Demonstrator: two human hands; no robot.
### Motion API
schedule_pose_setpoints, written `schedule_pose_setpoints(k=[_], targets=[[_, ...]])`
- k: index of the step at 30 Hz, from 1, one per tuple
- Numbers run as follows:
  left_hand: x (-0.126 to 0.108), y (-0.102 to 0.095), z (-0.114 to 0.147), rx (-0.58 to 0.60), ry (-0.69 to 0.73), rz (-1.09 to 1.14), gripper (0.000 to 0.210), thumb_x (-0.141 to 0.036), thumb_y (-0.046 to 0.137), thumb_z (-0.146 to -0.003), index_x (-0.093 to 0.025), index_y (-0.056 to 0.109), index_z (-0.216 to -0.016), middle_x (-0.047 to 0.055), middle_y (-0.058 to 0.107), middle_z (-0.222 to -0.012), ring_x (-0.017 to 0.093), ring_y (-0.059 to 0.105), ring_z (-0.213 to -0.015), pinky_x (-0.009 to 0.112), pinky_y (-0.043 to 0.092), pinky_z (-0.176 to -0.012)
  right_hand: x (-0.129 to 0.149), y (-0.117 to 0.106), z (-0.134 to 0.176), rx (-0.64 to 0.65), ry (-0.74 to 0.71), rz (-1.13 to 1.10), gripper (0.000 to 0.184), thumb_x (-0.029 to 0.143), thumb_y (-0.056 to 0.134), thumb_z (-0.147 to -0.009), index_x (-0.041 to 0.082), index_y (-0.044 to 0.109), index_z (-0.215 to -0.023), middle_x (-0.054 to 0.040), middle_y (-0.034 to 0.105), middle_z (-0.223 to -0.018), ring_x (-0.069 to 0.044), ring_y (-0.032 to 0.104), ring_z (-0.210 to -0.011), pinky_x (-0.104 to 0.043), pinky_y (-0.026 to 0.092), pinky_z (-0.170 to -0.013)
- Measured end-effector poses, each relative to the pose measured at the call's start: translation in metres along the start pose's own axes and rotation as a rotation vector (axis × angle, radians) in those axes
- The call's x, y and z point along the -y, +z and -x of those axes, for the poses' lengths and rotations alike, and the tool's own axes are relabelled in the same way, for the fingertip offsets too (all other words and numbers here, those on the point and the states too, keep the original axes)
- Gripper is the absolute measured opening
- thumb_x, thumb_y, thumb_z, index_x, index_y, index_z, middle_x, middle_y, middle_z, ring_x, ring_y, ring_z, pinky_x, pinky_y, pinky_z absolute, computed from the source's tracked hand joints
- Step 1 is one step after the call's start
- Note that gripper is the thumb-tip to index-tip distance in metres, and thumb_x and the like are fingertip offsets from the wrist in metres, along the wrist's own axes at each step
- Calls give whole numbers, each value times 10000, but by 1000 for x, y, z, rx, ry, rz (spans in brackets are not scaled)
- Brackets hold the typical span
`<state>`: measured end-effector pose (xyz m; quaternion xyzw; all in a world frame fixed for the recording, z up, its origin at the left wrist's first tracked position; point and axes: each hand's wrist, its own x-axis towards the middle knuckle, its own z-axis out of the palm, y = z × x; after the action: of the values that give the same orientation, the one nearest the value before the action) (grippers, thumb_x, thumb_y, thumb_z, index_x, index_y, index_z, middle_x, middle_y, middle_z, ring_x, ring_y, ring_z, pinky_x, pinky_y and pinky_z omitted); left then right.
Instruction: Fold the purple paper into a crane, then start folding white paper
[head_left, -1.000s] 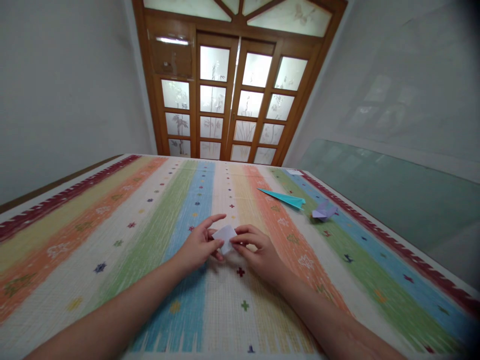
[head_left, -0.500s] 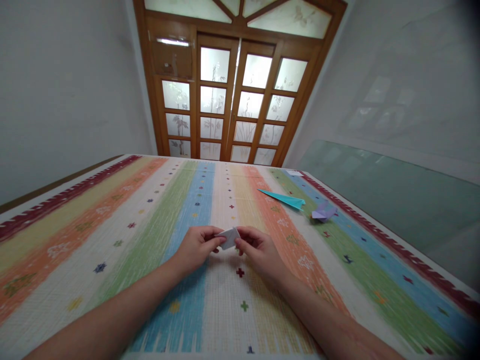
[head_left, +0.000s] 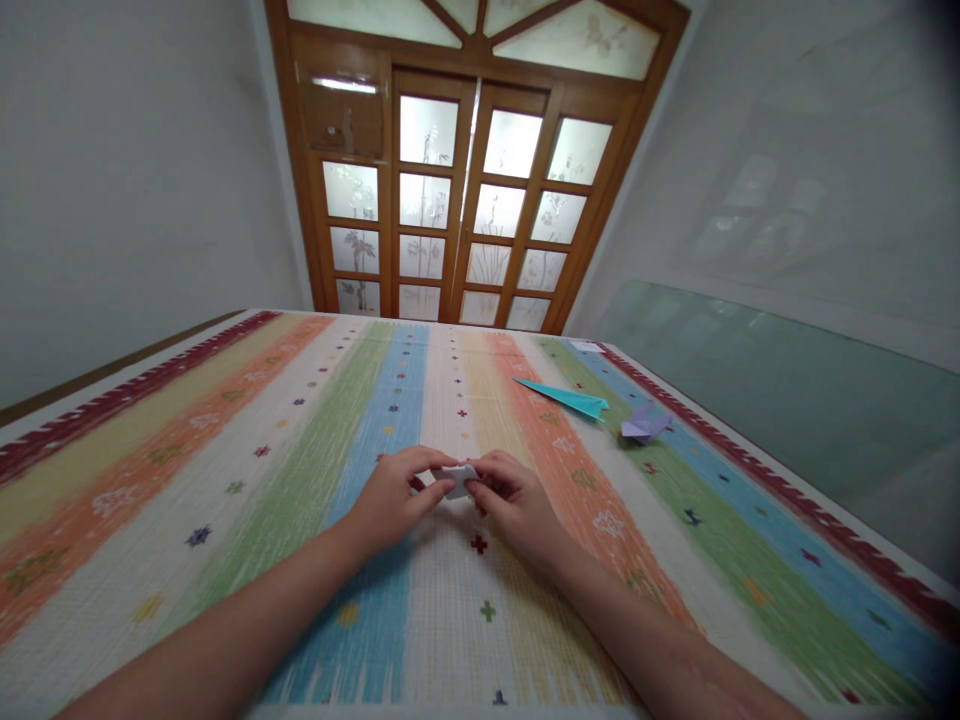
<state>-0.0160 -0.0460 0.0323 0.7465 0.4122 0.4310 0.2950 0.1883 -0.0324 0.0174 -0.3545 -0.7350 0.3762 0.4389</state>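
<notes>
Between my two hands is a small folded piece of white paper [head_left: 459, 482], raised just over the striped tablecloth [head_left: 300, 480]. My left hand [head_left: 397, 497] pinches its left side, thumb in front and fingers behind. On the right side, my right hand [head_left: 517, 505] grips the same paper, its thumb pressed on the near face and its fingers curled. The fingertips cover parts of the paper's edges, so its full folded shape is hidden.
A turquoise paper plane [head_left: 566, 398] lies to the right beyond my hands. Beside it is a purple folded paper piece [head_left: 645, 425]. A white slip [head_left: 586, 347] lies near the far right edge. A greenish panel [head_left: 787, 390] stands along the table's right side.
The white paper has turned slightly between my hands and its top edge sits flatter. My left fingers have shifted along its upper edge. The paper plane and purple piece stay in place.
</notes>
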Motion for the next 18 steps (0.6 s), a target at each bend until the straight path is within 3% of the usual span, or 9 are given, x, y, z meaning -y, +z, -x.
schedule_pose_setpoints(k=[2, 8, 13, 18], targets=[[-1, 3, 1, -11, 43, 29, 217, -269, 655, -861, -210, 698, -1065, 77, 689, -1058, 201, 633, -932, 266, 518, -701, 2, 1, 0, -1, -29, 65, 144, 241, 635, -871, 231, 726, -982, -34, 574, -843, -123, 561, -705, -239, 439, -598], [-2, 6, 3, -45, 106, -66, 162, -228, 655, -866, -215, 697, -1022, 51, 659, -897, 186, 610, -841, 311, 485, -769, 3, 4, 2, 5, -83, 125, 130, 199, 636, -861, 226, 702, -970, -33, 588, -870, -124, 580, -723, -236, 445, -613], [-4, 7, 3, -46, 149, -177, 186, -201, 618, -884, -223, 707, -1046, 47, 637, -844, 192, 592, -829, 328, 447, -786, 6, 3, 2, -2, -68, 140, 76, 235, 615, -890, 201, 668, -933, -34, 591, -877, -112, 579, -690, -230, 451, -593], [-3, 6, 3, -75, 144, -108, 157, -194, 636, -878, -219, 735, -997, 45, 615, -862, 178, 586, -828, 309, 441, -763, 8, 4, 3, 18, -24, 138, 132, 316, 631, -889, 197, 627, -946, -42, 595, -924, -126, 594, -760, -221, 483, -599]])
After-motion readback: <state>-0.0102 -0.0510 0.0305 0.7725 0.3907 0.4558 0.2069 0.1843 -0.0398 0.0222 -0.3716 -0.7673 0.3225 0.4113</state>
